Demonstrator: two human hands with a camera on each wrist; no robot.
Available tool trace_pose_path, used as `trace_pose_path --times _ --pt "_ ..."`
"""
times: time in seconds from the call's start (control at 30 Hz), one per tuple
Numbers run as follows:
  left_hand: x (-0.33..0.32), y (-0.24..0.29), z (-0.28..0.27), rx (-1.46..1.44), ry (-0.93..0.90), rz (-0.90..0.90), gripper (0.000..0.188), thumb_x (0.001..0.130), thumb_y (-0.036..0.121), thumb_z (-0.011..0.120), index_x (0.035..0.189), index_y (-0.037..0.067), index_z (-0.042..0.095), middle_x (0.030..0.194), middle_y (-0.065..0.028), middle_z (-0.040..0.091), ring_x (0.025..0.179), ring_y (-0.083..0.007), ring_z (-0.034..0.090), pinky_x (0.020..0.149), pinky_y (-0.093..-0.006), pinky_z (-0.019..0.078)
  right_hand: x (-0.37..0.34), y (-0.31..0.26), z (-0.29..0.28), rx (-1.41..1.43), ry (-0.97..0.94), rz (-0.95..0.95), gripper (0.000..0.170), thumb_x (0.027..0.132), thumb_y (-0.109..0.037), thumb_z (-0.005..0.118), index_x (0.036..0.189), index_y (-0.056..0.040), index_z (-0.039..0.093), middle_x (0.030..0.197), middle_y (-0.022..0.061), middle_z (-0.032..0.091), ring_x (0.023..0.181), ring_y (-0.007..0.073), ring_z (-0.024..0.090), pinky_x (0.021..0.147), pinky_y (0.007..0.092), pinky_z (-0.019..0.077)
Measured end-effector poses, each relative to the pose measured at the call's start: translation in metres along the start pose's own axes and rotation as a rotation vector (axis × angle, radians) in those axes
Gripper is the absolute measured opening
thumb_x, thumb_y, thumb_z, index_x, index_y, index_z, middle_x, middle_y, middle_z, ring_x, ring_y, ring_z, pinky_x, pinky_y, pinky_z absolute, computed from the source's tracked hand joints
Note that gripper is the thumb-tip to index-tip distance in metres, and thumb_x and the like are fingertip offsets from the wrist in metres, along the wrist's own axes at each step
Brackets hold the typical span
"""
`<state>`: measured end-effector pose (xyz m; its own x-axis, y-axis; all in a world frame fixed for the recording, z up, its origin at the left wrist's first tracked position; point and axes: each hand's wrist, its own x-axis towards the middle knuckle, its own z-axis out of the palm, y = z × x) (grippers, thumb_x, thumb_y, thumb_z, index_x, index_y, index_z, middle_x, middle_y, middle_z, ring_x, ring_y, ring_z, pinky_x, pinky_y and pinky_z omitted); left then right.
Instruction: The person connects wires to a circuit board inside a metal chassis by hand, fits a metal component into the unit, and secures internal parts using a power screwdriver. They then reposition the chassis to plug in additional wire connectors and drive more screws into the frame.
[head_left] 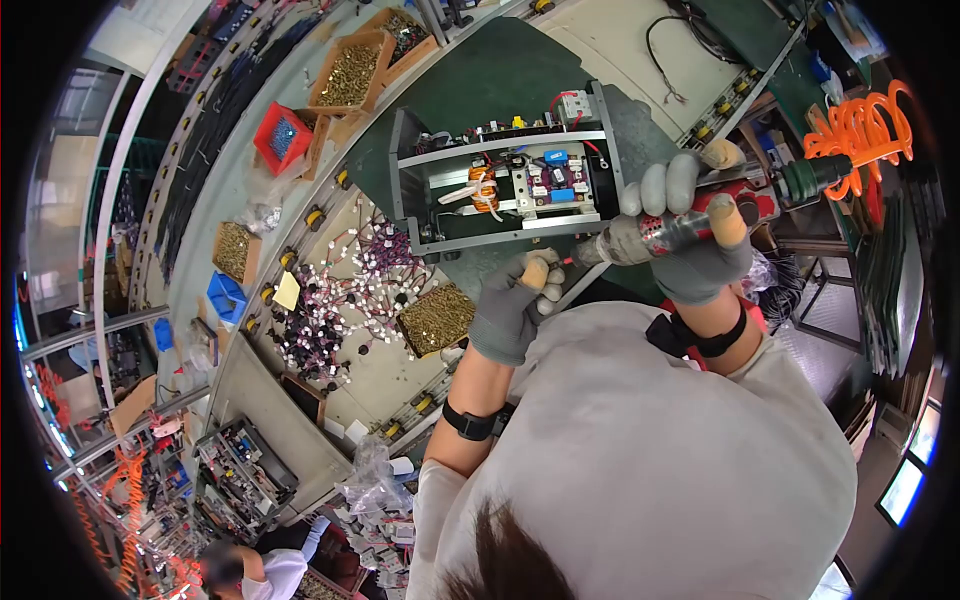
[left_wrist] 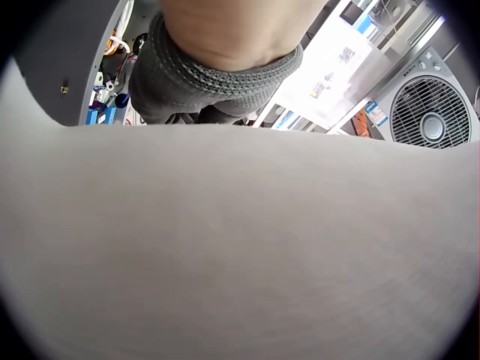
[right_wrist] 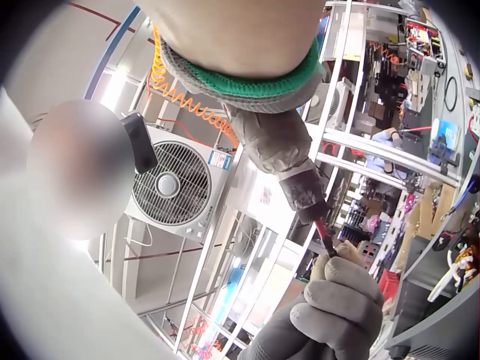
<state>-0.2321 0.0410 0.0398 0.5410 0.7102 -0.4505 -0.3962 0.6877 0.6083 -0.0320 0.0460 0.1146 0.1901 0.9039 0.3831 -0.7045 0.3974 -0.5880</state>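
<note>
My right hand (head_left: 690, 215), in a grey glove with tan fingertips, grips a red and grey pneumatic screwdriver (head_left: 640, 240) whose coiled orange hose trails off to the right. The tool's nose points left, toward my gloved left hand (head_left: 512, 312). In the right wrist view, curled left fingers (right_wrist: 341, 300) pinch at the tip of the red and black screwdriver bit (right_wrist: 324, 236); any screw there is hidden by the fingers. Just beyond both hands is an open grey metal housing (head_left: 510, 235) with circuit boards, blue parts and a copper coil inside. Shirt cloth fills most of the left wrist view.
Left of the housing lie a heap of small wired connectors (head_left: 350, 290) and a box of brass-coloured screws (head_left: 437, 320). A red bin (head_left: 283, 138) and more screw boxes (head_left: 352, 72) stand farther back. Another person (head_left: 270, 572) is at lower left.
</note>
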Motion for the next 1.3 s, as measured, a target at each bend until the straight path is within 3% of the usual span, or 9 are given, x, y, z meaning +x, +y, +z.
trace_pose_path --times 0.3,0.37,0.47,0.73,0.83,0.93,1.07,1.13,1.3 --pt "0.029 0.002 -0.044 -0.37 -0.198 -0.268 0.056 0.085 0.045 0.059 0.118 0.0 0.053 0.094 -0.0075 0.057 0.072 -0.0141 0.05 0.056 -0.0207 0.0418 0.002 -0.002 -0.005 -0.026 0.108 -0.049 0.033 0.084 -0.021 0.047 0.115 -0.0103 0.046 0.078 0.0051 0.044 0.076 0.0205 0.047 0.074 0.0413 0.0423" --pt "0.039 0.007 -0.048 0.816 0.258 0.308 0.047 0.083 0.037 0.061 0.111 0.0 0.059 0.09 -0.0045 0.061 0.072 -0.0142 0.053 0.063 -0.0252 0.0453 0.005 -0.006 -0.01 -0.056 0.12 -0.08 0.033 0.085 -0.019 0.047 0.117 -0.0098 0.045 0.079 0.0059 0.046 0.076 0.0208 0.047 0.073 0.0413 0.0424" --pt "0.058 0.036 -0.047 1.606 0.257 0.219 0.029 0.081 0.026 0.061 0.108 0.018 0.063 0.087 -0.0113 0.063 0.078 -0.0262 0.06 0.072 -0.0334 0.0475 0.009 -0.008 -0.013 -0.051 0.159 -0.094 0.033 0.085 -0.016 0.046 0.118 -0.0092 0.045 0.08 0.0072 0.048 0.077 0.0216 0.048 0.073 0.0416 0.0427" --pt "0.121 0.055 -0.064 1.96 -0.446 0.179 0.028 0.077 0.014 0.059 0.103 0.022 0.065 0.091 -0.0092 0.061 0.09 -0.0274 0.058 0.078 -0.0365 0.0457 0.011 -0.008 -0.019 -0.07 0.296 -0.013 0.018 0.085 -0.02 0.046 0.091 -0.0045 0.052 0.081 0.0062 0.048 0.081 0.0216 0.049 0.079 0.0408 0.0415" --pt "0.128 0.052 -0.063 2.063 -0.499 0.367 0.022 0.074 0.012 0.06 0.094 0.019 0.067 0.089 -0.0058 0.061 0.089 -0.0246 0.058 0.076 -0.0357 0.0455 0.012 -0.006 -0.027 -0.053 0.346 0.033 0.019 0.084 -0.023 0.046 0.081 -0.0047 0.051 0.081 0.0052 0.048 0.081 0.0208 0.049 0.081 0.0396 0.0408" --pt "0.127 0.043 -0.062 2.302 -0.558 0.803 0.017 0.069 0.012 0.061 0.083 0.02 0.065 0.085 -0.0004 0.061 0.086 -0.0193 0.059 0.07 -0.0349 0.0461 0.012 -0.004 -0.032 -0.046 0.37 0.046 0.016 0.084 -0.02 0.046 0.084 -0.0047 0.05 0.081 0.0052 0.047 0.082 0.021 0.049 0.08 0.0391 0.0412" --pt "0.136 0.043 -0.058 2.242 -0.498 0.603 0.017 0.074 0.015 0.06 0.089 0.016 0.065 0.088 -0.003 0.062 0.086 -0.022 0.059 0.072 -0.0366 0.0465 0.011 -0.001 -0.039 -0.059 0.4 0.05 0.016 0.085 -0.019 0.046 0.09 -0.0046 0.05 0.081 0.0051 0.048 0.081 0.0207 0.049 0.079 0.0393 0.0411" --pt "0.134 0.054 -0.049 2.134 -0.465 0.061 0.019 0.08 0.02 0.058 0.096 0.011 0.064 0.094 -0.0063 0.063 0.089 -0.0253 0.059 0.076 -0.0384 0.0468 0.012 -0.001 -0.04 -0.081 0.448 0.069 0.018 0.085 -0.022 0.046 0.08 -0.0048 0.05 0.079 0.0046 0.048 0.081 0.0206 0.049 0.08 0.0387 0.0398" --pt "0.136 0.047 -0.1 1.722 -0.379 0.105 0.022 0.084 0.021 0.059 0.098 0.005 0.062 0.092 -0.0104 0.062 0.087 -0.0237 0.059 0.077 -0.0329 0.0466 0.011 0.002 -0.047 -0.074 0.431 0.055 0.017 0.085 -0.021 0.047 0.086 -0.0044 0.05 0.079 0.0049 0.048 0.08 0.0207 0.049 0.079 0.0397 0.0405"
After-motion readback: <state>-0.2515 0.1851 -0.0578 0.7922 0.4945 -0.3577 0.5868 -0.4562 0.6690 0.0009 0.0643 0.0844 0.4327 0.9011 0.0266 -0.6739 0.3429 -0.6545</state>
